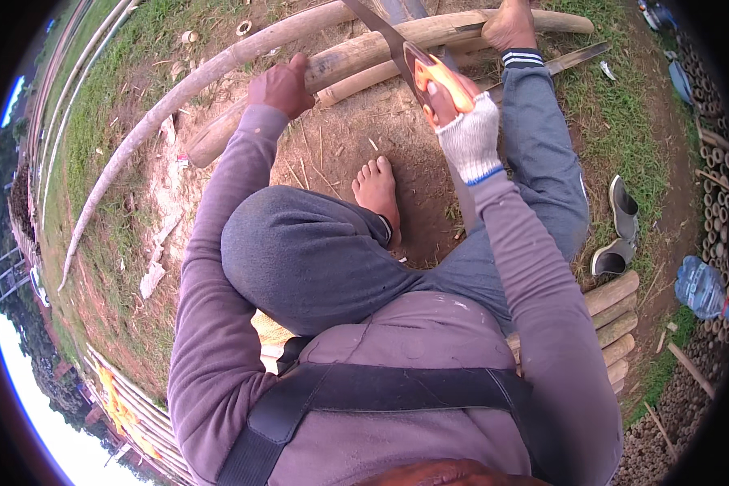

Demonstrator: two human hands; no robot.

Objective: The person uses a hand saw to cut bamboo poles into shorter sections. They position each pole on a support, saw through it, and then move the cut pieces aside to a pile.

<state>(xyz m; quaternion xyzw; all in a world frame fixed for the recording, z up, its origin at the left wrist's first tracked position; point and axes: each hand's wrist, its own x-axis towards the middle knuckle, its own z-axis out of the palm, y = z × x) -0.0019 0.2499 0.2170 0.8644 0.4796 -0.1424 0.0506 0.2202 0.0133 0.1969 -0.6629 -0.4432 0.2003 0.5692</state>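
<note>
A thick bamboo pole (348, 66) lies slantwise ahead of me, its near end at the left. My left hand (282, 87), bare, is closed around it. My right hand (468, 125) wears a white knit glove with cut fingers and grips the orange handle of a handsaw (448, 83). The saw's blade (381, 28) points up and left across the pole; whether its teeth touch the bamboo I cannot tell. My bare right foot (510, 26) rests on the pole's far right part. My left foot (377, 190) is on the soil.
A long curved pole (170, 101) arches along the left. Shoes (622, 215) lie on the grass at the right, near a large clear plastic bottle (703, 285). Cut bamboo lengths (611, 312) lie at my right side, and stacked bamboo pieces (717, 194) line the far right.
</note>
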